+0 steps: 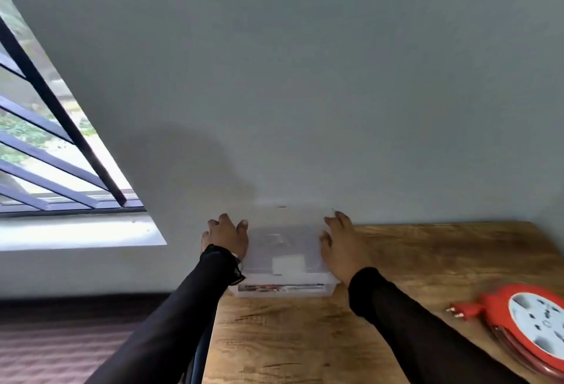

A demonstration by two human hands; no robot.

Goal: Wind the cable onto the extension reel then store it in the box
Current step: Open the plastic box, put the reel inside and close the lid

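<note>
A pale grey-green wall is filling most of the view, with a barred window sitting at its left edge and showing greenery outside. Below it, a wooden table is standing pushed against the wall, its grain running across the lower right half of the frame. 2 arms in black sleeves are reaching forward from the bottom edge toward the far side of the table.

Between the hands, a clear plastic box is resting at the table's back left corner, close to the wall, with a printed label showing along its near side and a white patch on top. The left hand is pressing flat against the box's left side, fingers spread and pointing toward the wall. The right hand is lying against the box's right side in the same way, so both hands are gripping the box between them.

The red extension reel is lying flat near the table's right edge, well apart from the box, with red cable wound around it and its red plug sticking out to the left.
</note>
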